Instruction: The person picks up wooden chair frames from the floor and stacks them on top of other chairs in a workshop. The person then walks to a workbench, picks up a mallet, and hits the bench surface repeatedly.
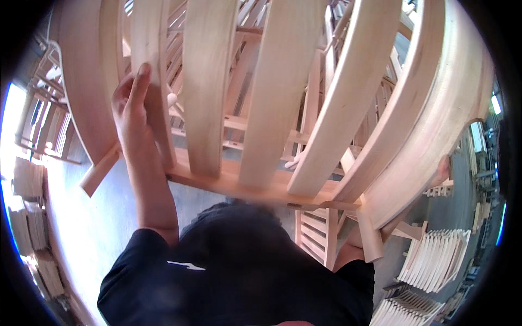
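Note:
A large slatted frame of pale bare wood (210, 87), shaped like a chair back, fills the upper middle, held up close in front of me. Wide, slightly curved slats run into a crossbar (261, 191) along its near edge. Short wooden ends (100, 173) stick out at its near corners. My left hand (133, 103) is closed round a slat on the left side, thumb pointing up along the wood. At the right, my right hand (443, 169) grips the outer edge of the broad side board (429, 146); most of that hand is hidden behind the board.
Behind the slats lie many more wooden chair parts. Stacks of boards (30, 228) line the far left, near wooden frames (49, 127). Rows of pale slatted pieces (435, 259) stand on the floor at lower right. Another slatted piece (314, 233) shows below the crossbar.

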Tool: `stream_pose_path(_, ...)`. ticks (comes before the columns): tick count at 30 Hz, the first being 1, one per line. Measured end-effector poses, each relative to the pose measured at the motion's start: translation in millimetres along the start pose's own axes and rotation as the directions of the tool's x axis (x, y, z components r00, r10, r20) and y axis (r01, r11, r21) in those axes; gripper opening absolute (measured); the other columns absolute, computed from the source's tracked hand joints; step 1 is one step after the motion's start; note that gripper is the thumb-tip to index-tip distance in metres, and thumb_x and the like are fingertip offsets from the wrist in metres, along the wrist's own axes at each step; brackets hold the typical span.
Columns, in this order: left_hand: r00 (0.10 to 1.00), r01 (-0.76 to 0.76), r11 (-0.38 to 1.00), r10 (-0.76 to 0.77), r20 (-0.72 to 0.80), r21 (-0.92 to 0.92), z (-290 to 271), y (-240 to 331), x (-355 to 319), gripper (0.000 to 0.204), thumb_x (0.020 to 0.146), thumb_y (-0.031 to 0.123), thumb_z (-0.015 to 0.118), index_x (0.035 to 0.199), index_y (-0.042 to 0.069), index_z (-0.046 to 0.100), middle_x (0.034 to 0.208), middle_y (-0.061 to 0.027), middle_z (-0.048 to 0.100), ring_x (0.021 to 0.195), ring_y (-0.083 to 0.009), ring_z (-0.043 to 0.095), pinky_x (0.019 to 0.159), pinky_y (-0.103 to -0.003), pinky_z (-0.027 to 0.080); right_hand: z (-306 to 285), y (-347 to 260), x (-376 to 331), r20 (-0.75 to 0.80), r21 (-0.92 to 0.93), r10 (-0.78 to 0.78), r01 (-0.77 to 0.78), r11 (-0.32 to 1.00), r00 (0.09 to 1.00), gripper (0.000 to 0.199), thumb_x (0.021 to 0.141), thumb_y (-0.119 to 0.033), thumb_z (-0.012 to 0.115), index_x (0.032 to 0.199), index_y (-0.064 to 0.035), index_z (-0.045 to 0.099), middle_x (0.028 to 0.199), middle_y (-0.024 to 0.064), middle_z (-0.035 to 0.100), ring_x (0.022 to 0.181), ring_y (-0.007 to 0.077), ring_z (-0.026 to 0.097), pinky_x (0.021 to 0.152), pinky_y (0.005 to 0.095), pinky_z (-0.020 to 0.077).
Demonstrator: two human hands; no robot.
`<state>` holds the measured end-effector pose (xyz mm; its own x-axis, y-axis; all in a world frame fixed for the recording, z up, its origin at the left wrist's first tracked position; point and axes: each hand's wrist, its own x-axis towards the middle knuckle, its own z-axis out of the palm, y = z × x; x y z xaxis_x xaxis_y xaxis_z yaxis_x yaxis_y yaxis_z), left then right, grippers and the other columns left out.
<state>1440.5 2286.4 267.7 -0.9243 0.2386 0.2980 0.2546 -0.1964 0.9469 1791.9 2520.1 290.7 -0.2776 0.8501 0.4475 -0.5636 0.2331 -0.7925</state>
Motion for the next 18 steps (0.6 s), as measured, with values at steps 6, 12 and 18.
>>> stream_pose_path(6, 0.999, 0.034, 0.996, -0.033, 0.012, -0.081, 1, 10, -2, 0.038, 0.086, 0.033, 0.074, 0.062, 0.015, 0.05, 0.058, 0.0122, 0.039, 0.051, 0.0004, 0.03, 0.048, -0.022, 0.019, 12, 8, -5, -0.026, -0.026, 0.036, -0.037, 0.999, 0.999, 0.083, 0.077, -0.06, 0.059, 0.133, -0.0002, 0.045, 0.111, 0.0145, 0.055, 0.09, 0.0175, 0.057, 0.071, 0.0311, 0.0503)
stream_pose_path(12, 0.997, 0.039, 0.999, -0.038, 0.063, -0.018, -3, -2, 11, 0.046, 0.083, 0.038, 0.076, 0.059, 0.017, 0.043, 0.057, 0.0111, 0.035, 0.052, -0.0011, 0.028, 0.049, -0.024, 0.02, 15, 8, -8, -0.071, -0.057, 0.041, -0.045, 0.997, 0.997, 0.079, 0.079, -0.06, 0.057, 0.131, -0.0021, 0.048, 0.108, 0.0123, 0.057, 0.088, 0.0157, 0.058, 0.07, 0.0312, 0.0501)
stream_pose_path(18, 0.989, 0.081, 0.997, -0.08, 0.123, -0.002, -2, -8, 16, 0.044, 0.082, 0.041, 0.076, 0.061, 0.017, 0.046, 0.058, 0.0104, 0.039, 0.052, -0.0009, 0.032, 0.049, -0.022, 0.023, 15, -3, 5, -0.141, -0.072, 0.048, -0.058, 0.996, 0.989, 0.075, 0.081, -0.061, 0.056, 0.13, -0.004, 0.051, 0.105, 0.0101, 0.058, 0.086, 0.0139, 0.058, 0.069, 0.0312, 0.0499)
